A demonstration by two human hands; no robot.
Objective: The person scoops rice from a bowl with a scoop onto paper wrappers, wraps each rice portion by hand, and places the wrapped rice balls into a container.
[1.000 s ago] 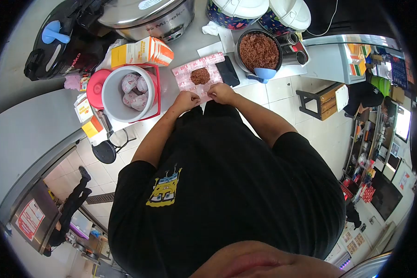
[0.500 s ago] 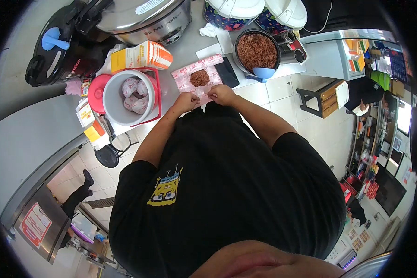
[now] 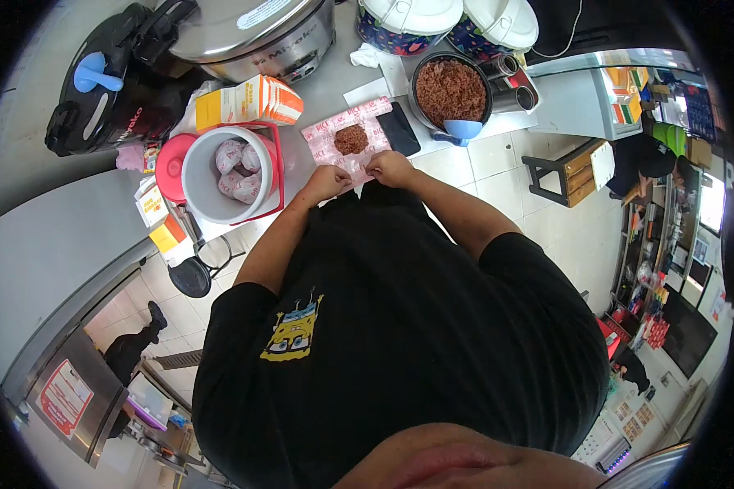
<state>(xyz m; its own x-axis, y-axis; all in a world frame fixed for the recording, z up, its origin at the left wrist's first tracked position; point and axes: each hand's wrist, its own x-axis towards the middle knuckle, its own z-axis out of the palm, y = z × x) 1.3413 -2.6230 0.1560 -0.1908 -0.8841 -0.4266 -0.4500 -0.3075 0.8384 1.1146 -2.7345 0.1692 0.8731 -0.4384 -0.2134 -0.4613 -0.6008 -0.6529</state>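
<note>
A pink-and-white printed paper sheet (image 3: 328,140) lies flat on the table's front edge, with a mound of brown rice (image 3: 351,139) on it. My left hand (image 3: 328,182) pinches the sheet's near edge at the left. On the right, my right hand (image 3: 390,168) closes on the same edge. Just right of the sheet is a dark flat object (image 3: 397,129). A black pot of brown rice (image 3: 451,90) stands beyond it, a blue scoop (image 3: 463,129) at its near rim. Several wrapped bundles (image 3: 238,169) sit in a white bucket (image 3: 192,175) with a red handle.
Orange-and-white boxes (image 3: 251,101) stand behind the bucket, near a red lid (image 3: 171,167). Cookers (image 3: 253,37) and lidded patterned containers (image 3: 416,20) line the back. Metal cups (image 3: 512,99) stand right of the pot. A person (image 3: 643,159) is at the far right; another's legs (image 3: 134,342) show at lower left.
Both hands stay nearly still at the paper's edge. The view has shifted slightly. At lower left the other person's legs have moved, and the person at far right has changed arm position.
</note>
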